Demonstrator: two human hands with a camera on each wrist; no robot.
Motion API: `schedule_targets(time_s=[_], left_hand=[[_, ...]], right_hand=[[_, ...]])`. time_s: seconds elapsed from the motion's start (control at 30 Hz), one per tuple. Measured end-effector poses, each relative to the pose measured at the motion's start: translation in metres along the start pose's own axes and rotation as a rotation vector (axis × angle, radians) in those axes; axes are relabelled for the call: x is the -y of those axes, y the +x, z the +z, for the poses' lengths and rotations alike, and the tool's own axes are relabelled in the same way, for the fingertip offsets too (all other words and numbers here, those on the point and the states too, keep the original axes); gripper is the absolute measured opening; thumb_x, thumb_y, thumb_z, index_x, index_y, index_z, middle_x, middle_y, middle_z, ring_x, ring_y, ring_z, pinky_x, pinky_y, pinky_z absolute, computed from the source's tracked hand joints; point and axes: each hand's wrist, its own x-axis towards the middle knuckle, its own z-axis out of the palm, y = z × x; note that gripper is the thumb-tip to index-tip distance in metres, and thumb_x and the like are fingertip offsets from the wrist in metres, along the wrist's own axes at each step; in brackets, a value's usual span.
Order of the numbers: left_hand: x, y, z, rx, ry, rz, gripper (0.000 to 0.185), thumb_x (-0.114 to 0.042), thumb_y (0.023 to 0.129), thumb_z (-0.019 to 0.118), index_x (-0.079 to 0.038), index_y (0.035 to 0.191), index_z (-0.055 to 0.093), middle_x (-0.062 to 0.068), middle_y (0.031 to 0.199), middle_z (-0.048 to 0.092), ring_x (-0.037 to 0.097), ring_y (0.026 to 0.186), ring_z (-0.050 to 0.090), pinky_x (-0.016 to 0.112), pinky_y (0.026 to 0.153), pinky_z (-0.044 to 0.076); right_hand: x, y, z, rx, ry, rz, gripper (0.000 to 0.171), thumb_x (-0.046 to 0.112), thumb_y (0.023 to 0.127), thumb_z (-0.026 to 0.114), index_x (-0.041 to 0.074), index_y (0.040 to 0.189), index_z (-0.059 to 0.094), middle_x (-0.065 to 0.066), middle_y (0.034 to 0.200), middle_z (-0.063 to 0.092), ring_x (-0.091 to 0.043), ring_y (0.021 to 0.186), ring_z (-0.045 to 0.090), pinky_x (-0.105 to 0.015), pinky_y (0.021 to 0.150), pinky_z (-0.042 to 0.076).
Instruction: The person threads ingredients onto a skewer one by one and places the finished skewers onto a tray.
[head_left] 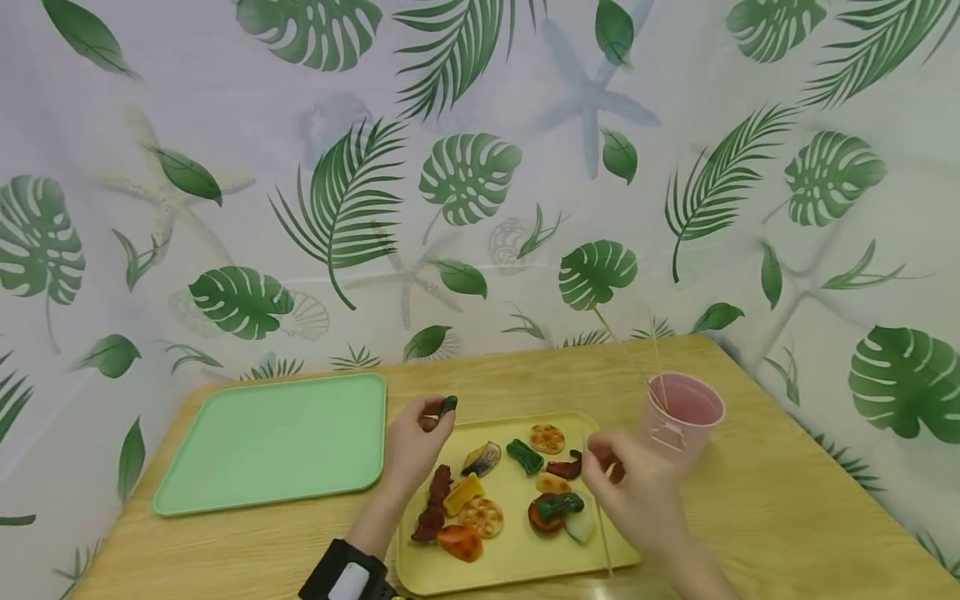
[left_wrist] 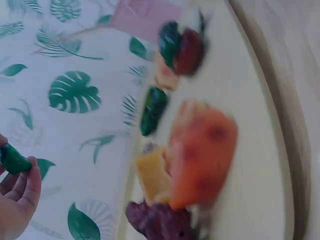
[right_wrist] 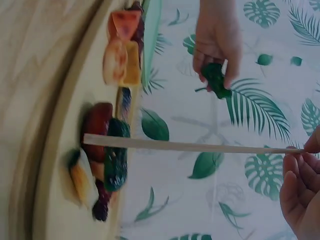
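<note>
My left hand (head_left: 414, 437) pinches a small toy green pepper (right_wrist: 215, 80) between thumb and fingers, raised above the far left part of the yellow tray (head_left: 525, 546). Over the tray's right side, my right hand (head_left: 637, 487) pinches one end of a thin wooden skewer (right_wrist: 200, 146). That skewer is bare and slants down across the tray's right edge. The two hands are apart. Toy food lies on the tray: a dark meat strip (head_left: 433, 508), an orange-red piece (head_left: 460, 542), a yellow piece (head_left: 463, 494), round slices (head_left: 481, 517) and green peppers (head_left: 525, 457).
A light green tray (head_left: 285, 442) with nothing on it lies at the left of the wooden table (head_left: 780, 500). Behind my right hand stands a pink bucket (head_left: 693, 408) with thin skewers leaning in it. A leaf-patterned cloth (head_left: 465, 275) hangs behind the table.
</note>
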Motion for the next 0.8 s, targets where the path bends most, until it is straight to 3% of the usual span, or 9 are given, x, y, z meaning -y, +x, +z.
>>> schedule_targets(time_s=[0.13,0.27,0.4,0.57,0.7,0.8], left_hand=[[-0.009,-0.006,-0.004,0.017,-0.223,-0.015,0.03,-0.011,0.091,0.06,0.001,0.117,0.06,0.014,0.101,0.059,0.013,0.072,0.059,0.024,0.06,0.051],[-0.017,-0.012,-0.01,0.031,-0.325,-0.041,0.032,-0.011,0.09,0.061,0.002,0.119,0.058,0.015,0.102,0.057,0.011,0.073,0.058,0.023,0.058,0.051],[-0.023,-0.015,-0.015,0.059,-0.399,-0.096,0.033,-0.009,0.09,0.061,0.007,0.118,0.057,0.016,0.102,0.058,0.014,0.081,0.061,0.027,0.071,0.054],[-0.029,-0.018,-0.022,0.134,-0.496,-0.189,0.036,-0.003,0.092,0.054,0.011,0.125,0.051,0.024,0.117,0.053,0.03,0.102,0.06,0.032,0.088,0.048],[-0.03,-0.019,-0.026,0.15,-0.489,-0.203,0.037,-0.001,0.092,0.052,0.012,0.126,0.049,0.027,0.123,0.048,0.032,0.106,0.058,0.035,0.091,0.046],[-0.027,-0.019,-0.029,0.093,-0.316,-0.132,0.035,-0.004,0.089,0.058,0.008,0.122,0.056,0.022,0.116,0.056,0.028,0.098,0.061,0.036,0.087,0.048]], right_hand=[[0.014,-0.01,0.027,0.11,0.055,0.057,0.019,-0.007,0.068,0.066,0.009,0.078,0.062,0.011,0.065,0.056,0.004,0.055,0.047,-0.01,0.048,0.039],[0.025,-0.013,0.049,0.194,0.087,0.1,0.02,-0.005,0.07,0.067,0.013,0.077,0.063,0.014,0.063,0.055,0.006,0.054,0.042,-0.009,0.047,0.037],[0.032,-0.014,0.062,0.266,0.12,0.139,0.019,-0.005,0.073,0.067,0.013,0.076,0.063,0.013,0.063,0.055,0.006,0.052,0.041,-0.012,0.046,0.037],[0.036,-0.016,0.07,0.314,0.138,0.196,0.019,-0.005,0.074,0.066,0.013,0.076,0.062,0.012,0.064,0.056,0.005,0.052,0.043,-0.015,0.045,0.038],[0.036,-0.017,0.072,0.311,0.118,0.224,0.02,-0.005,0.072,0.066,0.014,0.075,0.062,0.012,0.063,0.055,0.004,0.052,0.043,-0.016,0.046,0.038],[0.036,-0.015,0.072,0.321,0.115,0.235,0.019,-0.004,0.072,0.066,0.014,0.076,0.062,0.013,0.063,0.055,0.004,0.053,0.043,-0.017,0.046,0.039]])
